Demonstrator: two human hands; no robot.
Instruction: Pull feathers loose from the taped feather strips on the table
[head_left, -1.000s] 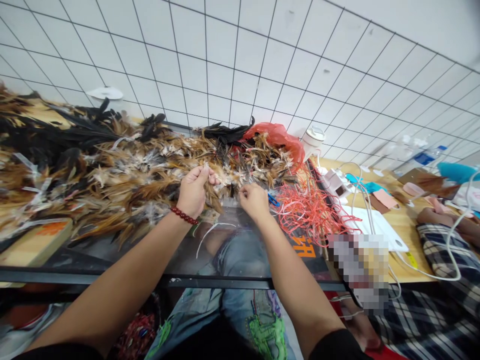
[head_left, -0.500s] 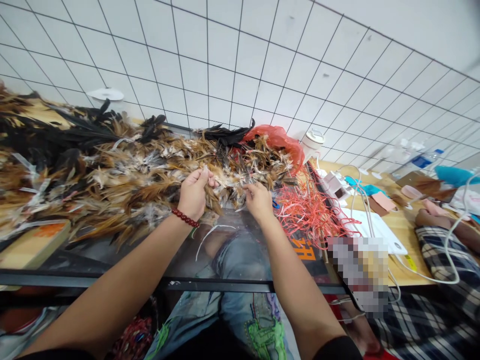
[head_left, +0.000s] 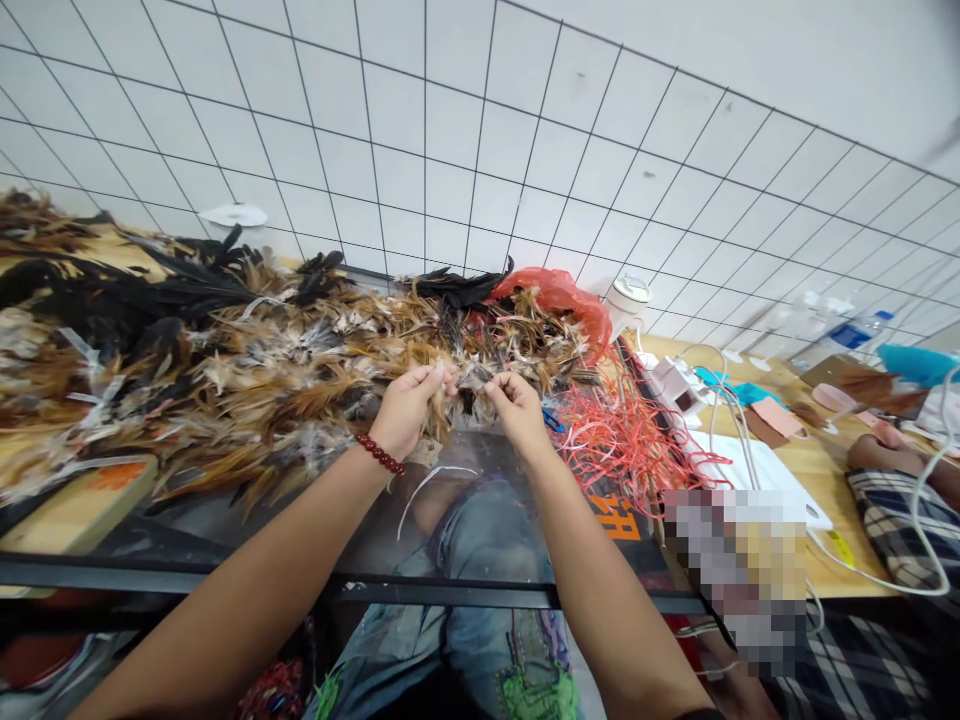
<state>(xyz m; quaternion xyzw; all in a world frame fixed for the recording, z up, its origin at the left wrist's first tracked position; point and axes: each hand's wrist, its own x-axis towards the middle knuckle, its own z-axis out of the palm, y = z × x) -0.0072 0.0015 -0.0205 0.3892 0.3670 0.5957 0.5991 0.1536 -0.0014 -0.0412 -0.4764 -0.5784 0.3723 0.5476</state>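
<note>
Here, I am seeing a white strip (head_left: 427, 485) lying on the counter (head_left: 341, 545). Beyond it, my left hand (head_left: 411, 405) and right hand (head_left: 519, 412) are pinching a feather bunch (head_left: 471, 378) from either side, probably to hold it spread, just in front of the feather pile (head_left: 292, 370). Tangled red strings (head_left: 622, 440) are lying rightward, perhaps leaving the middle free; a red bag (head_left: 559, 295) is resting farther back.

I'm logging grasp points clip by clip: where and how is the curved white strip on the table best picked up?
Likely pinch the white strip at its near end, from above on the near side: it is thin, lies curved on the dark tabletop, and that end points away from the feathers.
</note>
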